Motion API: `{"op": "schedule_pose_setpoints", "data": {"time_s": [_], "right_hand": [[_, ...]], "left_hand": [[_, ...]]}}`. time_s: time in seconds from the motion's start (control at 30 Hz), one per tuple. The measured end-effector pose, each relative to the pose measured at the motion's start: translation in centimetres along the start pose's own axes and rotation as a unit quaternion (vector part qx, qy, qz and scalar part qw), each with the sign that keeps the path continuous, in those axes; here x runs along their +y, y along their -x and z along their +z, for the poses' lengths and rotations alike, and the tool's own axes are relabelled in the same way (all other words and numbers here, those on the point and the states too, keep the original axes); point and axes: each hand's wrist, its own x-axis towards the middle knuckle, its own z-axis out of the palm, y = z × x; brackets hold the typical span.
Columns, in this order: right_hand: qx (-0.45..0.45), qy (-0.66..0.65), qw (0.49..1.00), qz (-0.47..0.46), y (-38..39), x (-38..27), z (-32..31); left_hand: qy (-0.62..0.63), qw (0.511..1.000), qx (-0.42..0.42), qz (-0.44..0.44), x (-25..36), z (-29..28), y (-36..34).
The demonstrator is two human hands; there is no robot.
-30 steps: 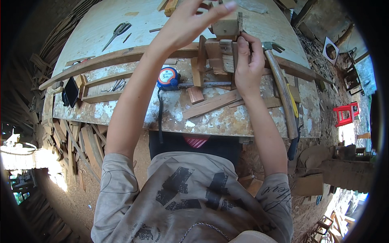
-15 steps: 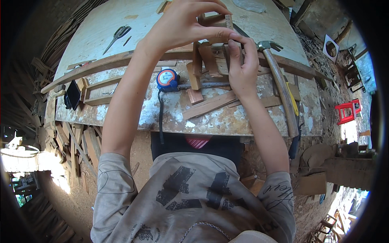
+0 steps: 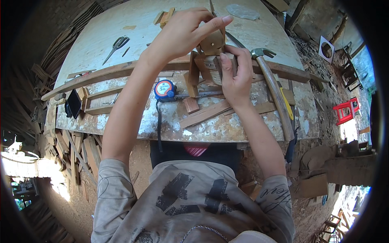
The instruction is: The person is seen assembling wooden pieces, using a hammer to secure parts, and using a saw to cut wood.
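Head view: left hand [image 3: 180, 34] pinched the top of a small blocky wooden assembly [image 3: 210, 54], right hand [image 3: 235, 75] clasped its side, raised just above the paint-flecked worktop [image 3: 227, 127], joints perhaps unfinished, round tape measure [image 3: 164, 90] nearby, wooden-handled claw hammer [image 3: 273, 87] alongside.

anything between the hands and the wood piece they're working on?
Nothing visible. Left hand grips the small wood assembly from above, right hand holds its side. Both touch it directly.

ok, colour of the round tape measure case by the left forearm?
Blue round tape measure case with an orange-red face; head view, the only one.
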Motion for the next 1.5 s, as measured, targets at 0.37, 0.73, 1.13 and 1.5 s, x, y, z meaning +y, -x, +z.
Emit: {"op": "schedule_pose_setpoints", "data": {"time_s": [0.37,0.73,1.13,1.5], "right_hand": [[0.051,0.024,0.998,-0.024,-0.1,0.4,-0.3],[0.08,-0.009,0.992,-0.092,0.5,1.5,0.4],[0.071,0.015,0.99,-0.124,0.4,1.0,0.7],[0.084,0.027,0.984,-0.152,0.0,1.8,0.2]], "left_hand": [[0.091,0.99,0.1,0.035,1.7,1.4,0.8],[0.166,0.972,0.143,-0.08,1.7,1.5,0.6],[0.036,0.973,0.206,-0.093,-1.2,2.9,0.2],[0.012,0.976,0.157,-0.149,3.3,3.0,0.1]]}}
